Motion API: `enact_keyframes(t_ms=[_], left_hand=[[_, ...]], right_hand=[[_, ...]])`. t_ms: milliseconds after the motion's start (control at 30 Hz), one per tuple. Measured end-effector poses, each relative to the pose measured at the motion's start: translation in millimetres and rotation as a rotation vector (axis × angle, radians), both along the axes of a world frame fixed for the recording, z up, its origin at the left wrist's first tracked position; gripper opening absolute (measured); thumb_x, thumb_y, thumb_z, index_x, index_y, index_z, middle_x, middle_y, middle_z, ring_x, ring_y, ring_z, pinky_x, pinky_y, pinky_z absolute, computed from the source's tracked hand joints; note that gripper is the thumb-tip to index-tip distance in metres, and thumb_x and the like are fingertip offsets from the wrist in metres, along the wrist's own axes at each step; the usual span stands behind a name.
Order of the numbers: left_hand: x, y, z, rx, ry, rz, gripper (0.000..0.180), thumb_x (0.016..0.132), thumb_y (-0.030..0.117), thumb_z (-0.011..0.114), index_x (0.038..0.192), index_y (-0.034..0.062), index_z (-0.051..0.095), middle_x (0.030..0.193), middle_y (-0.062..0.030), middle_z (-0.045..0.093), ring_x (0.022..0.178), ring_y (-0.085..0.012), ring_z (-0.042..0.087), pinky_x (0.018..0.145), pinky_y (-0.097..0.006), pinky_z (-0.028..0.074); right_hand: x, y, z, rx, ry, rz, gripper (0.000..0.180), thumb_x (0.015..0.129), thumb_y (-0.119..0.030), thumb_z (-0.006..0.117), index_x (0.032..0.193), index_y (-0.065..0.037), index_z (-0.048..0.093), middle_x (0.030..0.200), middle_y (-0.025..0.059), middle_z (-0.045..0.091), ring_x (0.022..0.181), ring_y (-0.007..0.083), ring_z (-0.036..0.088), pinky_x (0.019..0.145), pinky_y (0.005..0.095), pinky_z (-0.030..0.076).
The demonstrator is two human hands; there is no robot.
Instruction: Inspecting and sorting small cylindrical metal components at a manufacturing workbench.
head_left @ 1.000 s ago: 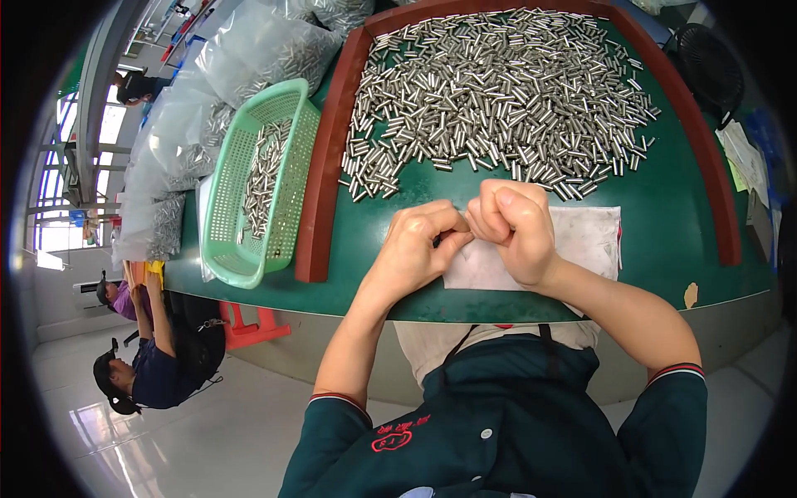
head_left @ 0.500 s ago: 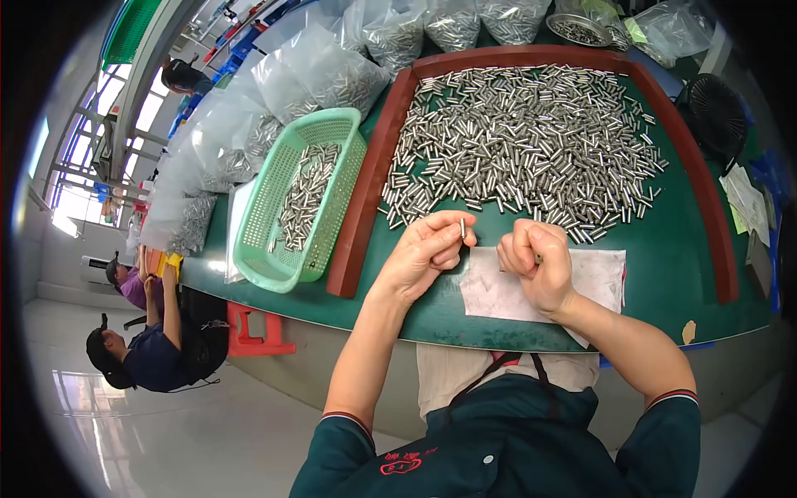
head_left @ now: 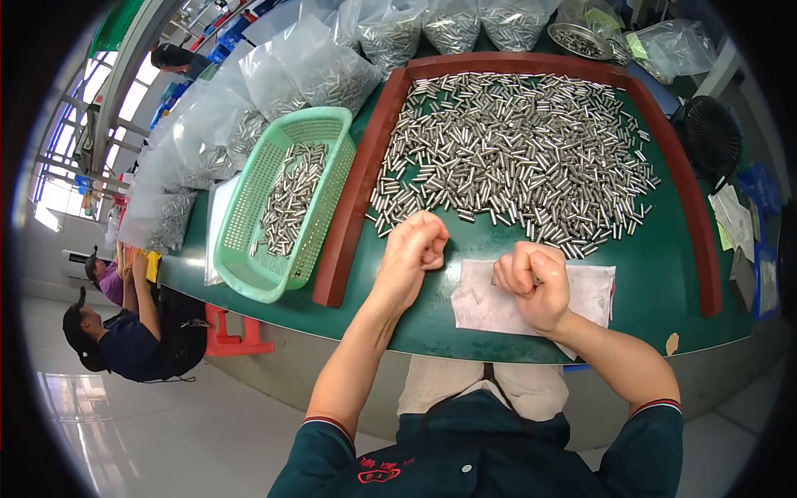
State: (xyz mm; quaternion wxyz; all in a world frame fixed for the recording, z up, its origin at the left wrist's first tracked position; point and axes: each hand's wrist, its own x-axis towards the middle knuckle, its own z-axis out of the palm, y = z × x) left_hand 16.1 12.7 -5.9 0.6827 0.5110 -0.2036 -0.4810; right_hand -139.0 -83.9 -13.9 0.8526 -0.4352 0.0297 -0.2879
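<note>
My left hand (head_left: 413,253) is closed, its fingers curled in at the near edge of a wide spread of short metal pins (head_left: 515,158). Whatever it may hold is hidden by the fingers. To its right, my right hand (head_left: 538,286) is also closed, thumb bent over curled fingers, above a pale, stained cloth (head_left: 477,303). A small grey glint shows in that fist, too small to name. The pins lie loose on the green tabletop (head_left: 432,319) inside a dark red wooden frame (head_left: 353,207).
Left of the frame stands a light green perforated basket (head_left: 237,257), partly filled with pins. Clear bags of pins (head_left: 336,79) line the back and left. A metal dish (head_left: 579,40) and black fan (head_left: 712,137) stand right. Two seated people (head_left: 120,336) work at far left.
A pin stood between my left thumb and forefinger; now it is out of sight and that hand has turned and moved left, fingers curled. My right hand remains closed. The whole view has shifted slightly.
</note>
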Motion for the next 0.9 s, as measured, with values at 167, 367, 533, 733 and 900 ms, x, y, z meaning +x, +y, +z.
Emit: enact_keyframes(t_ms=[167,367,533,733,900], left_hand=[[-6.2,-14.6,3.0,0.214,-1.337,0.134,0.014,0.073,0.007,0.062,0.086,0.0024,0.060,0.055,-0.0094,0.050,0.043,-0.0192,0.046,0.044,-0.030,0.038],[-9.5,-18.6,-3.2,0.198,-1.552,0.060,0.010,0.072,0.008,0.060,0.078,0.0036,0.053,0.067,-0.0126,0.058,0.061,-0.0309,0.057,0.052,-0.039,0.043],[-11.2,-15.0,-3.8,0.231,-1.606,0.018,0.007,0.074,0.009,0.059,0.076,0.0038,0.056,0.063,-0.0128,0.057,0.057,-0.0300,0.056,0.051,-0.037,0.043],[-24.5,3.6,4.5,0.048,-1.322,-0.236,0.006,0.071,0.006,0.060,0.074,0.0016,0.058,0.049,-0.0073,0.047,0.041,-0.0167,0.046,0.042,-0.029,0.036],[-32.9,4.0,-2.5,-0.008,-1.431,-0.250,0.008,0.069,0.007,0.061,0.068,0.0022,0.055,0.048,-0.0072,0.047,0.041,-0.0179,0.046,0.041,-0.030,0.035]], right_hand=[[2.5,1.1,2.7,-0.044,0.014,0.009,0.033,0.082,-0.021,0.035,0.053,-0.006,0.030,0.046,-0.0009,0.026,0.045,0.0081,0.022,0.044,0.0237,0.019],[-0.4,-1.8,2.9,-0.025,-0.010,0.016,0.033,0.082,-0.021,0.035,0.053,-0.007,0.030,0.046,-0.0009,0.027,0.044,0.0082,0.021,0.044,0.0236,0.019],[0.9,-0.5,1.6,-0.004,-0.039,0.016,0.032,0.082,-0.021,0.035,0.053,-0.007,0.030,0.045,-0.0011,0.027,0.043,0.0083,0.021,0.043,0.0240,0.020],[-5.5,-18.7,14.4,-0.050,-0.160,-0.074,0.035,0.084,-0.023,0.034,0.052,-0.009,0.030,0.043,-0.0019,0.025,0.041,0.0085,0.020,0.041,0.0246,0.019],[-10.7,-8.5,3.4,-0.048,-0.104,-0.015,0.034,0.082,-0.023,0.035,0.053,-0.008,0.030,0.044,-0.0013,0.026,0.042,0.0082,0.021,0.042,0.0241,0.019]])
